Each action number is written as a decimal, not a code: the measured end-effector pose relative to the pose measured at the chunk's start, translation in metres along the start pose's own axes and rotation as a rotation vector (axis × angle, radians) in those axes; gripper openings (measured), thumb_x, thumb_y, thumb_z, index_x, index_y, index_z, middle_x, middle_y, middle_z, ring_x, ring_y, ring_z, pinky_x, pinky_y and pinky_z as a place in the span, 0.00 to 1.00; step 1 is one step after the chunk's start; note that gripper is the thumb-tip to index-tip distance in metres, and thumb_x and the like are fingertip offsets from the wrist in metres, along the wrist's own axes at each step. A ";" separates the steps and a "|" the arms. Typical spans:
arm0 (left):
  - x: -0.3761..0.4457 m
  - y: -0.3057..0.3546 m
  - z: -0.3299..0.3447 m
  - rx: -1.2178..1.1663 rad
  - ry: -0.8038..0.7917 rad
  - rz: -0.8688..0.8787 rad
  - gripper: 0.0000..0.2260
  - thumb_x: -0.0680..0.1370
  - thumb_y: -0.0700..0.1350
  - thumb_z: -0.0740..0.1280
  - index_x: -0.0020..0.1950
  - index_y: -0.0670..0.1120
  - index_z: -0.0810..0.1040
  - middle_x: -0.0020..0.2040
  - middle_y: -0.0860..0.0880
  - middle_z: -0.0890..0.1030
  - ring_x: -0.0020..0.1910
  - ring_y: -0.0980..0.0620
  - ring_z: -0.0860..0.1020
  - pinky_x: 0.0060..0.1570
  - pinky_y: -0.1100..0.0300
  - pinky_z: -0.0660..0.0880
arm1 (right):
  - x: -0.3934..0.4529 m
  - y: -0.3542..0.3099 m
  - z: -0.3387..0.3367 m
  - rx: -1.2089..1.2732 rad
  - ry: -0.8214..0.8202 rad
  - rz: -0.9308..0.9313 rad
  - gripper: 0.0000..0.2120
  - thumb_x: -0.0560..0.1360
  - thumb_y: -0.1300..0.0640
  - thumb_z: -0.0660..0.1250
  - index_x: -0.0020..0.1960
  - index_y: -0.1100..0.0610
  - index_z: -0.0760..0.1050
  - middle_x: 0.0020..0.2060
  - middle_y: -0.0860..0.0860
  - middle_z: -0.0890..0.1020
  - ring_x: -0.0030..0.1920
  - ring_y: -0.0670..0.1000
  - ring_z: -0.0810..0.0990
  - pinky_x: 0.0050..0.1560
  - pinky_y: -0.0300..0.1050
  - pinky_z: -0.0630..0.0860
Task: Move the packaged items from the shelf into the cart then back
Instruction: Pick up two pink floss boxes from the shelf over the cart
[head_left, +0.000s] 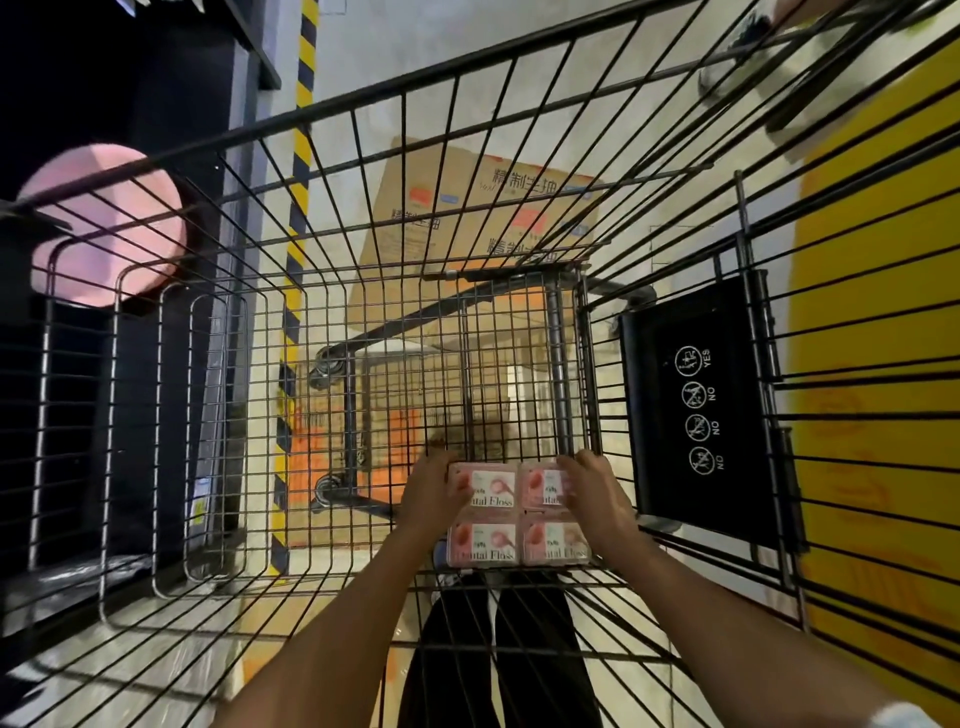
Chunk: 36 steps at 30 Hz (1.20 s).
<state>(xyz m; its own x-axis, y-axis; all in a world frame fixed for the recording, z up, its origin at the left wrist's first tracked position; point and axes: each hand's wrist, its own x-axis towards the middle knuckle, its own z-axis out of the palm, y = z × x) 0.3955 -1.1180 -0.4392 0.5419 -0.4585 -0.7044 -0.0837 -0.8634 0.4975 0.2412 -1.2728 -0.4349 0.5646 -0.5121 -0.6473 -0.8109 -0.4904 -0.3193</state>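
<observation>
Dental floss packs (511, 512): four pink-printed packages in a two-by-two block, labels up, lying low in the cart (363, 332) near its rear right corner, just in front of the black child-seat flap (696, 405). Whether the four are bound together or merely butted up I cannot tell.

Grip, left: my left hand (434, 493) grasps the block's left edge, fingers curled over the far left pack.

Grip, right: my right hand (592, 493) grasps the right edge likewise, fingers over the far right pack. Neither grip is released; both are closed on the packs.

Key relation: the block sits squarely between my two hands, directly ahead of my forearms, so neither hand is nearer than the other. Its labelled faces run away from me, near row towards my body, far row under my fingertips. Whether it rests on the wire floor or hangs just above it is not clear from this angle.

Handling note: my judgement is that any lift goes straight up between the side wires, both hands pressing inward evenly so the block does not split along its middle seam.

Also present: a printed cardboard box (483, 213) on the ground beyond the cart's front.
</observation>
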 end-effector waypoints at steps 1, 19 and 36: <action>0.000 0.001 0.000 0.012 0.001 0.001 0.22 0.74 0.41 0.71 0.67 0.45 0.72 0.60 0.44 0.71 0.56 0.46 0.74 0.52 0.57 0.74 | 0.000 0.000 0.000 -0.037 -0.007 -0.014 0.19 0.75 0.66 0.63 0.65 0.55 0.72 0.58 0.51 0.73 0.59 0.51 0.70 0.52 0.43 0.73; -0.019 0.032 -0.044 0.083 0.031 0.032 0.10 0.79 0.40 0.63 0.60 0.43 0.73 0.58 0.45 0.76 0.55 0.46 0.76 0.52 0.53 0.76 | -0.017 -0.033 -0.020 -0.166 -0.043 -0.121 0.25 0.78 0.64 0.62 0.73 0.57 0.60 0.69 0.54 0.67 0.68 0.51 0.66 0.69 0.42 0.64; -0.315 0.048 -0.172 -0.334 1.048 0.128 0.18 0.81 0.51 0.59 0.67 0.44 0.73 0.66 0.47 0.75 0.66 0.52 0.72 0.67 0.57 0.67 | -0.214 -0.264 -0.151 0.101 0.107 -1.040 0.20 0.81 0.53 0.58 0.71 0.56 0.65 0.64 0.46 0.68 0.63 0.42 0.64 0.70 0.39 0.55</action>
<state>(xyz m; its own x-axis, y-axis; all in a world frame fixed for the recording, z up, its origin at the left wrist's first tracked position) 0.3651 -0.9788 -0.1062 0.9982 0.0013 0.0608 -0.0453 -0.6501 0.7585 0.3580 -1.1403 -0.1073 0.9969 0.0656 0.0424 0.0754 -0.6660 -0.7422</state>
